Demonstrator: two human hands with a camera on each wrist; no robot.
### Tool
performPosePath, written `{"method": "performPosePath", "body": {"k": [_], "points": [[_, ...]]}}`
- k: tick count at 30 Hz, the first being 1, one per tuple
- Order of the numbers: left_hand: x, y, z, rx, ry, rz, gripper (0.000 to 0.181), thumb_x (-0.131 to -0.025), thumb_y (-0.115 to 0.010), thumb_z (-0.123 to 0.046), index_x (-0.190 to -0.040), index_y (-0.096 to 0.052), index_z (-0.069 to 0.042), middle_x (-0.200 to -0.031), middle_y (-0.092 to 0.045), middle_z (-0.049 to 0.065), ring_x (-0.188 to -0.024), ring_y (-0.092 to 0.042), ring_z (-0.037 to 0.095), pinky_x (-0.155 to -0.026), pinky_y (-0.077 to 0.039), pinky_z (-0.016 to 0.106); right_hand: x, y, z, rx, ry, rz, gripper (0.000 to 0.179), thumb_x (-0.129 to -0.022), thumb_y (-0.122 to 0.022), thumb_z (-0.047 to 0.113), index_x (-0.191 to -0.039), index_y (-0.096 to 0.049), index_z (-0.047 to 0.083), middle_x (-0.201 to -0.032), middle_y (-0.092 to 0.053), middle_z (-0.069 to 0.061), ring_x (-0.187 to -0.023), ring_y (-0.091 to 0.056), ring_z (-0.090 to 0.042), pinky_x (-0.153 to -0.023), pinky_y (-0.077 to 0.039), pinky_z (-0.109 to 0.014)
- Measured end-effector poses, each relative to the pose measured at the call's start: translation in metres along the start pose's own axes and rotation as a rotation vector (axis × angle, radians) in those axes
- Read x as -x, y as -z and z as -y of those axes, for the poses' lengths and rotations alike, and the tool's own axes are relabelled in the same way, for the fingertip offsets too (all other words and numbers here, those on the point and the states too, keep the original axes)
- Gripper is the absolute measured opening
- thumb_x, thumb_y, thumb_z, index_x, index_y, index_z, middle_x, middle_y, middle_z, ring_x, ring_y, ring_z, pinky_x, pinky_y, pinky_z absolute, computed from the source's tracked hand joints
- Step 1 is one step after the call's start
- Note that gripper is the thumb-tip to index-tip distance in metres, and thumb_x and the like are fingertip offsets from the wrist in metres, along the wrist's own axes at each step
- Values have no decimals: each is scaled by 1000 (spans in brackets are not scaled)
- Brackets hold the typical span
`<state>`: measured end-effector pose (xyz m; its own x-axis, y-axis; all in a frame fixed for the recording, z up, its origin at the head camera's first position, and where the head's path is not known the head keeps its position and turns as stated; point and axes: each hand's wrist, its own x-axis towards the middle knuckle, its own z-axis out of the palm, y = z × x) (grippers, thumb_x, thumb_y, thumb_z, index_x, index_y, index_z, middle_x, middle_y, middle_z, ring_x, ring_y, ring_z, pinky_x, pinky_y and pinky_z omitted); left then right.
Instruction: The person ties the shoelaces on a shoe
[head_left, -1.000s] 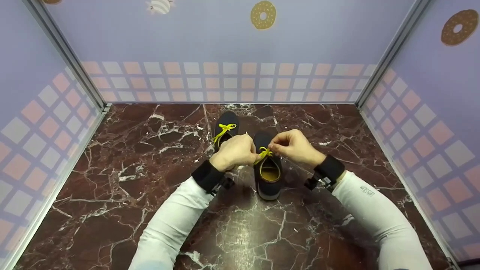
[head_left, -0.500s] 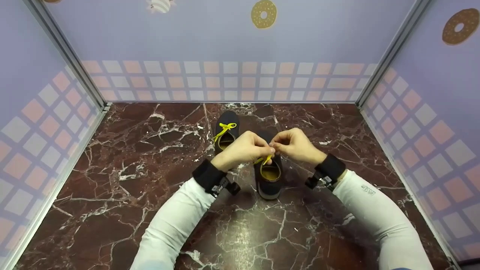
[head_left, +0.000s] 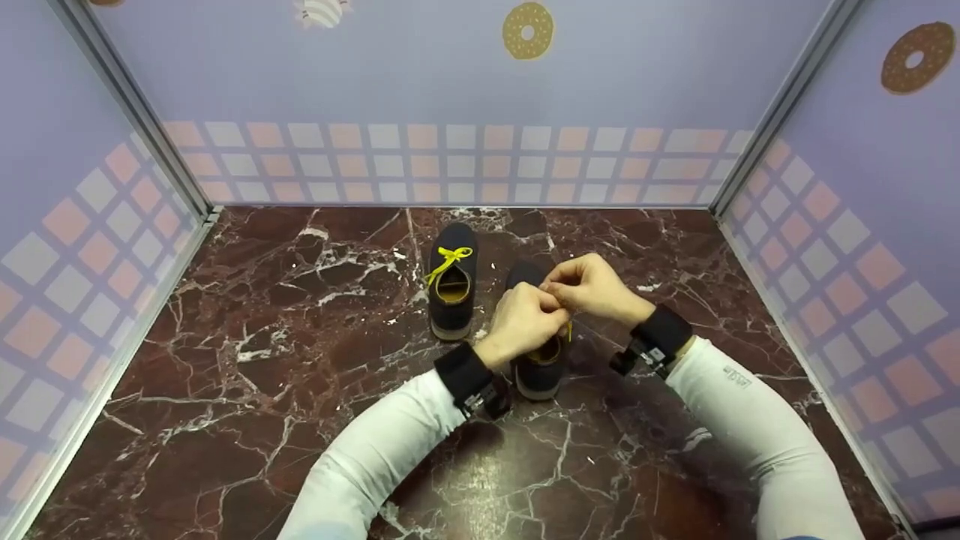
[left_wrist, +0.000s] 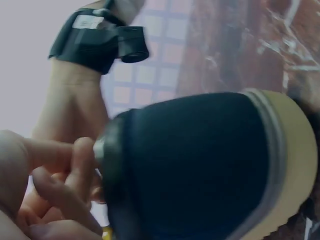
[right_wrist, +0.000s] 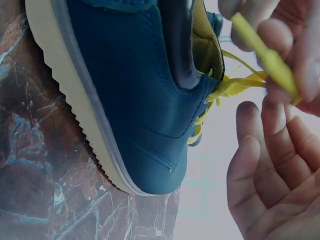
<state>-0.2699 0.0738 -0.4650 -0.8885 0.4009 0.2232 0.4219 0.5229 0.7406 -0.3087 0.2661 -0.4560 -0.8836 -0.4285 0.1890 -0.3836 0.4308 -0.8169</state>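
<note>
A dark shoe (head_left: 538, 377) with a tan lining stands on the floor, toe pointing away from me. Its yellow shoelace (right_wrist: 235, 86) rises from the eyelets in the right wrist view. My left hand (head_left: 523, 319) pinches a strand of it above the opening. Fingertip to fingertip with it, my right hand (head_left: 596, 289) pinches the lace too, its other fingers loosely curled. Most of the knot area is hidden by my hands in the head view. In the left wrist view the shoe's heel (left_wrist: 195, 165) fills the middle, hands at its top edge.
To the left stands a matching dark shoe (head_left: 450, 321), its yellow laces (head_left: 453, 259) tied in a bow. The floor (head_left: 285, 405) is dark red marble with white veins. Lilac walls with pale squares (head_left: 459, 161) close off the back and both sides.
My left hand has moved right and toward me over the shoe opening, uncovering the left shoe. The right hand stays nearly still. A bow visible on the lace earlier is now behind the hands.
</note>
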Motion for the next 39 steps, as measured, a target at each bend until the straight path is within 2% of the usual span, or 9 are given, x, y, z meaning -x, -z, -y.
{"method": "performPosePath", "body": {"k": [3,7,10,15,23,28,31,34,39], "points": [[1,-2,0,-71,35,50,32,-95,-70,-19,-65,-83,-20,-66,-80,-4,-64,-75,14,-55,-44,22,-1,-1,-2,1,-10,2,15,-101,-74,4,-97,-86,-3,-82,-82,-17,-60,-63,1,-57,-49,-14],[-1,10,3,-110,14,144,36,-95,-68,-21,-62,-79,-21,-63,-78,-6,-56,-67,10,-52,-41,22,-2,-2,-2,12,-18,5,15,-101,-73,2,-99,-86,-4,-87,-82,-25,-62,-62,2,-60,-49,-14],[-5,25,8,-116,-7,90,32,-93,-70,-25,-64,-80,-20,-63,-75,-6,-55,-58,6,-54,-39,24,-2,-3,-2,8,-26,9,15,-101,-72,2,-100,-86,-5,-88,-81,-26,-63,-64,-1,-60,-50,-15],[-8,38,17,-137,42,-67,13,-90,-79,-29,-91,-90,-22,-83,-84,-6,-73,-73,12,-65,-52,30,-1,-3,-1,-28,-46,-2,15,-103,-75,6,-99,-87,-3,-79,-79,-25,-61,-67,-9,-58,-52,-17],[-9,33,28,-149,17,-85,15,-93,-82,-29,-104,-93,-27,-97,-89,-5,-89,-82,23,-74,-62,43,-1,-7,-2,-57,-23,-32,13,-102,-78,5,-97,-87,-3,-68,-73,11,-56,-59,0,-55,-47,-15],[-9,31,30,-147,33,-74,14,-95,-82,-30,-104,-93,-28,-98,-89,-7,-91,-83,22,-73,-62,42,2,-7,-3,-56,2,-42,13,-102,-78,4,-100,-86,-5,-73,-75,17,-60,-64,0,-57,-49,-13],[-11,32,30,-136,32,-67,12,-96,-84,-33,-102,-93,-28,-97,-89,-7,-92,-84,21,-76,-64,42,4,-6,-5,-67,0,-44,12,-102,-78,4,-102,-86,-5,-78,-80,12,-62,-68,-3,-59,-52,-14],[-13,32,32,-95,20,-67,11,-96,-85,-31,-101,-93,-25,-98,-89,-5,-94,-85,22,-80,-65,42,6,-5,-7,-69,2,-43,11,-102,-78,4,-103,-86,-4,-83,-83,-3,-64,-70,-4,-60,-54,-14],[-14,34,37,-28,27,-45,14,-96,-87,-27,-105,-93,-18,-102,-90,2,-97,-85,24,-85,-65,41,11,-6,-14,38,12,-6,7,-98,-85,11,-99,-88,4,-88,-84,-17,-63,-65,-1,-59,-49,-15]]}}
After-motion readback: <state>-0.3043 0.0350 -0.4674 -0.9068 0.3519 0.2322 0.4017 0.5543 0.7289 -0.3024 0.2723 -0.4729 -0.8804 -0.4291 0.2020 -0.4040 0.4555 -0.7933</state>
